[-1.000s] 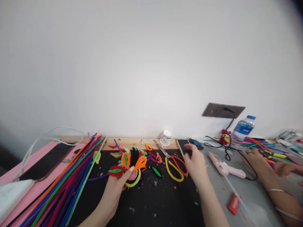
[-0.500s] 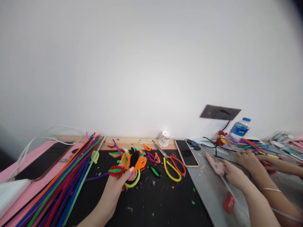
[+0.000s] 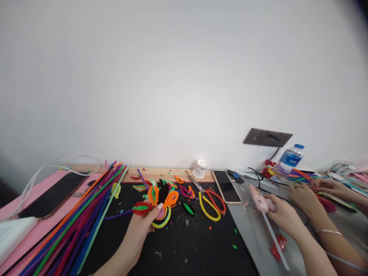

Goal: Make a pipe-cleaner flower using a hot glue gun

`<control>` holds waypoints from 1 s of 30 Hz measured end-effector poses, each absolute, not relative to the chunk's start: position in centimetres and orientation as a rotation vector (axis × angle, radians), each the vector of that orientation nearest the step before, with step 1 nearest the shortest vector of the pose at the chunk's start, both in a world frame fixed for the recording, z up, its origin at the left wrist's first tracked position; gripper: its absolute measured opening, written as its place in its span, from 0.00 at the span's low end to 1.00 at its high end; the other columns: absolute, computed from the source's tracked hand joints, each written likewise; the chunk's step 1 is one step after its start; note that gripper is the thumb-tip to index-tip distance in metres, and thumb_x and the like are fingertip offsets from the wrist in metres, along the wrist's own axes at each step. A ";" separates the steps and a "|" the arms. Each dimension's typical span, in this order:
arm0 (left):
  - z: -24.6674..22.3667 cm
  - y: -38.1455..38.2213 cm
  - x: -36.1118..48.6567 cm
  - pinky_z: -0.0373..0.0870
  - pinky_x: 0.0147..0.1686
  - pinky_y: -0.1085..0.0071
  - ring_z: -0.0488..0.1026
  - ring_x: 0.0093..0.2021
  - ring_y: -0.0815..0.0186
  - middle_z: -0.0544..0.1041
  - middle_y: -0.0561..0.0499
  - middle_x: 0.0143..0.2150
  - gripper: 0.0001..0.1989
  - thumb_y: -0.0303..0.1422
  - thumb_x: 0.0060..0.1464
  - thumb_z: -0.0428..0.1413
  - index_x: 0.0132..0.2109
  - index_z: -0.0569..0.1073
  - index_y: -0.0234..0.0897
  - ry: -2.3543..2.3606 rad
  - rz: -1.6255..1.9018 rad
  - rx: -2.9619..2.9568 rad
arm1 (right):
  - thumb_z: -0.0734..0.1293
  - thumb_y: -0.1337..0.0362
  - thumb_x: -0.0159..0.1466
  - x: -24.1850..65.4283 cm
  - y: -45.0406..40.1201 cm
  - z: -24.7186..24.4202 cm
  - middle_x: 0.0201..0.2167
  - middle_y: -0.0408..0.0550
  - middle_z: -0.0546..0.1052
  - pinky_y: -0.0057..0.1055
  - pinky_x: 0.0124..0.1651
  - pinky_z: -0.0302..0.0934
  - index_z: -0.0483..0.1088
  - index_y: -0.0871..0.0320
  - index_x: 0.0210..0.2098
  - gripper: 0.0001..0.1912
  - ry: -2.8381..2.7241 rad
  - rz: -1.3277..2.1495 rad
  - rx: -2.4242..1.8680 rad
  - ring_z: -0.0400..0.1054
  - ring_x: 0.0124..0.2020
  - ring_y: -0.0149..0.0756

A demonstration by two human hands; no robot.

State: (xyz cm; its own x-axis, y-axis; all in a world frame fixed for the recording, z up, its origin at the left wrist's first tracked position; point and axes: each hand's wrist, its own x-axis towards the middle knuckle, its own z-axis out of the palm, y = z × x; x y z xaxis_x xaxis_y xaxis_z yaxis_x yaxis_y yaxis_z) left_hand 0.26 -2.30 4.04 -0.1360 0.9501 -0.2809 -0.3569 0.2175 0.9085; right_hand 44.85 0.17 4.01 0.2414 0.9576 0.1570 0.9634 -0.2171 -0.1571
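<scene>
My left hand (image 3: 145,222) is closed on a flower made of fuzzy pipe cleaners (image 3: 163,199), with orange, black and red-green petals and a yellow ring beneath. The thumb presses near its pink centre. On the right, my right hand (image 3: 277,209) grips a pink hot glue gun (image 3: 258,199) by its handle. A long clear glue stick (image 3: 274,239) juts from its back end. Beside the flower, a loose green-and-black petal (image 3: 189,208) and a purple-orange petal (image 3: 187,191) lie on the black mat (image 3: 184,249). Scissors (image 3: 208,205) with yellow and red handles rest close by.
A bundle of coloured pipe cleaners (image 3: 77,218) lies at left. Behind are a white paper cup (image 3: 199,169) and a phone (image 3: 227,186). A water bottle (image 3: 289,163), a red packet (image 3: 278,246) and a black cord (image 3: 290,197) sit at right, near a co-worker's hands (image 3: 306,197).
The glue gun in my right hand has turned slightly, and its glue stick shows more plainly. A co-worker's far hand has shifted up. My left hand and the flower look nearly the same.
</scene>
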 end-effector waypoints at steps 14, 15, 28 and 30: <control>2.9 -2.4 0.1 0.66 0.21 0.76 0.70 0.22 0.70 0.75 0.54 0.25 0.16 0.40 0.41 0.61 0.37 0.71 0.38 1.258 1.199 0.757 | 0.60 0.66 0.50 29.8 -1.1 9.2 0.26 0.44 0.75 0.26 0.29 0.62 0.72 0.58 0.34 0.13 -1.974 0.635 -1.645 0.67 0.28 0.37; 3.0 -2.5 0.1 0.67 0.22 0.76 0.71 0.22 0.69 0.76 0.54 0.26 0.16 0.41 0.41 0.61 0.37 0.71 0.38 1.265 1.190 0.758 | 0.61 0.67 0.49 29.0 -1.0 8.9 0.25 0.44 0.74 0.25 0.28 0.62 0.73 0.58 0.31 0.12 -1.972 0.661 -1.620 0.67 0.27 0.36; 2.9 -2.1 0.0 0.73 0.27 0.70 0.77 0.34 0.59 0.79 0.48 0.36 0.23 0.42 0.40 0.62 0.43 0.69 0.38 1.282 1.120 0.747 | 0.65 0.72 0.50 22.0 -0.3 3.9 0.22 0.39 0.65 0.21 0.25 0.53 0.66 0.60 0.25 0.04 -1.842 1.162 -1.347 0.57 0.23 0.26; 2.8 -2.2 0.0 0.73 0.27 0.70 0.77 0.34 0.59 0.79 0.48 0.36 0.23 0.42 0.40 0.62 0.44 0.69 0.38 1.282 1.116 0.743 | 0.65 0.72 0.51 21.9 -0.3 3.4 0.22 0.38 0.63 0.21 0.24 0.51 0.64 0.60 0.25 0.04 -1.844 1.176 -1.329 0.55 0.23 0.25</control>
State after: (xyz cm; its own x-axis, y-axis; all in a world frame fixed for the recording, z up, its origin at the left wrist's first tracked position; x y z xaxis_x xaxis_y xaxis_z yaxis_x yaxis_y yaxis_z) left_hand 0.00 -2.17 2.82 -0.0744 0.9320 -0.3548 -0.2231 0.3312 0.9168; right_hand 21.87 -0.33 3.44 -0.3402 0.9394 -0.0414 0.4334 0.1176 -0.8935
